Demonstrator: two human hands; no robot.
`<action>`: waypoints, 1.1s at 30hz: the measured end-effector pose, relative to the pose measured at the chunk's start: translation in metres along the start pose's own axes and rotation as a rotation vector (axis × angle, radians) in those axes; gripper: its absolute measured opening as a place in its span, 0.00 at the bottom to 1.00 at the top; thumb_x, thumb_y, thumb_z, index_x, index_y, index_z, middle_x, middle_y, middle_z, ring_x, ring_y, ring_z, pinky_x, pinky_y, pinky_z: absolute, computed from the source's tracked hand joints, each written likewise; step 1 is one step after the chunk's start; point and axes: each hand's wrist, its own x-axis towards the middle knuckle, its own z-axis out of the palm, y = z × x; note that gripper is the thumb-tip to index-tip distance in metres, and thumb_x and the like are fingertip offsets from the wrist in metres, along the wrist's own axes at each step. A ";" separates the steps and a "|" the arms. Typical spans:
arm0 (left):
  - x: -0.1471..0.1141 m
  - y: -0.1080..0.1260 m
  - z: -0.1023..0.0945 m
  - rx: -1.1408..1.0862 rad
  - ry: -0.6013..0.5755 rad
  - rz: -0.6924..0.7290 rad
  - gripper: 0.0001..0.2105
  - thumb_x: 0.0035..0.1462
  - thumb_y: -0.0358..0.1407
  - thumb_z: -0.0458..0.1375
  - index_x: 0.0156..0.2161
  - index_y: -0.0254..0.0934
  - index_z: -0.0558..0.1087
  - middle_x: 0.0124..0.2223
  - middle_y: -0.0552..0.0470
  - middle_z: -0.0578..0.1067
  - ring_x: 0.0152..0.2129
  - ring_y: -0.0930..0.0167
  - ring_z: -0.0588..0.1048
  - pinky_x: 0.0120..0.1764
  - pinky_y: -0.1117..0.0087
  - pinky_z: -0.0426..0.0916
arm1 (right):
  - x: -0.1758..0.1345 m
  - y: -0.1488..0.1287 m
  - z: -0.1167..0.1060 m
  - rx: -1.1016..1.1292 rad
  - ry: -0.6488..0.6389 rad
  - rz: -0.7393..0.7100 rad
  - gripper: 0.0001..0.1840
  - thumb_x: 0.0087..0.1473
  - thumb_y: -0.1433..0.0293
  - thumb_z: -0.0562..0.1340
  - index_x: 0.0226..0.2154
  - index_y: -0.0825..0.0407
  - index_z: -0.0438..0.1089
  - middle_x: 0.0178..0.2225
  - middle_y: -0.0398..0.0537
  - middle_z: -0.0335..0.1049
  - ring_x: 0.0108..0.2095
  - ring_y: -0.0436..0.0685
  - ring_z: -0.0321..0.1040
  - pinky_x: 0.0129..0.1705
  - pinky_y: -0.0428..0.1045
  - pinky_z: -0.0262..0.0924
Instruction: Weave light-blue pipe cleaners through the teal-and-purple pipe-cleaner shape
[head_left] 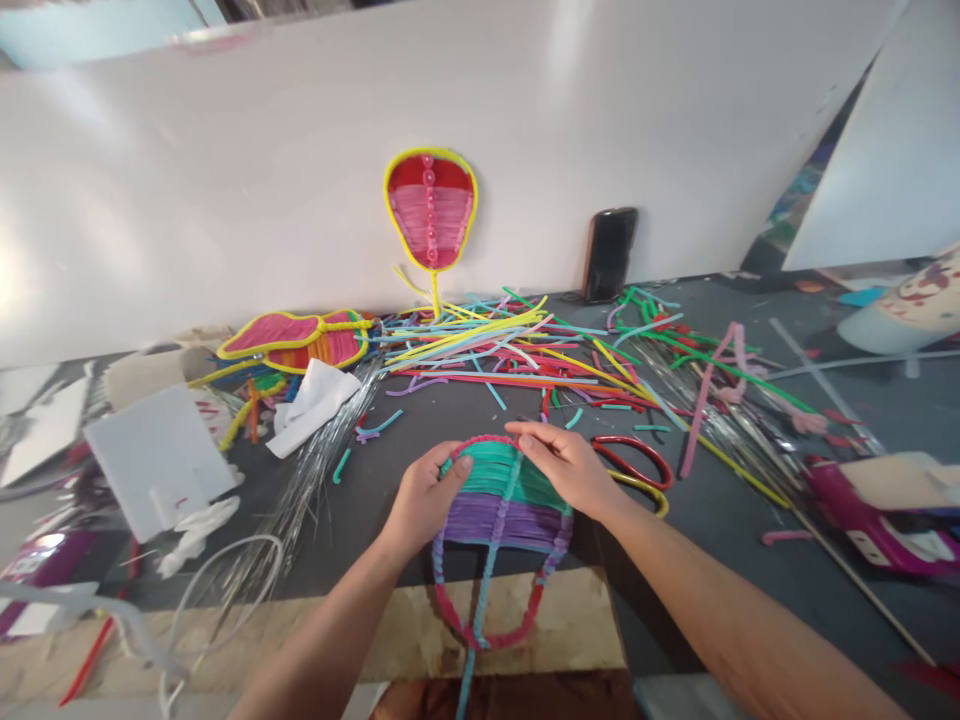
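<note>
A rounded pipe-cleaner fan (502,520) hangs between my hands, with teal and purple rows across its upper part, an open lower part and a blue stem running down. My left hand (429,492) is closed on the fan's upper left rim, thumb on top. My right hand (564,462) has its fingertips pinched at the top of the pink rim, by the middle spine. Whether a loose end lies in that pinch is too small to make out. Red-and-yellow-handled scissors (637,465) lie just beyond my right wrist.
Loose pipe cleaners (487,340) spread across the table behind the fan. A yellow-edged pink fan (433,215) and a phone (610,255) lean at the white board (262,180). Purple glue gun-like tool (870,520) and cup (907,310) stand right; white card (159,455) lies left.
</note>
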 end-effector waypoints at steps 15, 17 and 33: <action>0.003 0.006 -0.010 -0.096 0.035 -0.036 0.18 0.52 0.45 0.59 0.44 0.37 0.75 0.38 0.48 0.79 0.33 0.67 0.75 0.36 0.72 0.67 | 0.001 0.002 -0.002 0.001 -0.114 0.024 0.15 0.54 0.60 0.59 0.40 0.49 0.72 0.34 0.45 0.74 0.33 0.55 0.68 0.35 0.48 0.60; 0.006 0.011 -0.012 -0.101 0.017 -0.062 0.20 0.52 0.47 0.58 0.45 0.35 0.75 0.38 0.47 0.79 0.34 0.66 0.75 0.37 0.71 0.67 | -0.001 0.001 -0.001 -0.061 -0.108 -0.013 0.14 0.55 0.61 0.58 0.38 0.50 0.73 0.33 0.44 0.74 0.32 0.54 0.68 0.34 0.48 0.59; 0.033 0.045 -0.009 0.518 -0.298 0.096 0.13 0.54 0.39 0.52 0.30 0.36 0.76 0.26 0.56 0.74 0.24 0.73 0.69 0.26 0.76 0.59 | -0.004 0.002 0.001 -0.130 -0.127 -0.183 0.12 0.56 0.66 0.57 0.38 0.52 0.74 0.34 0.44 0.76 0.34 0.54 0.70 0.34 0.46 0.61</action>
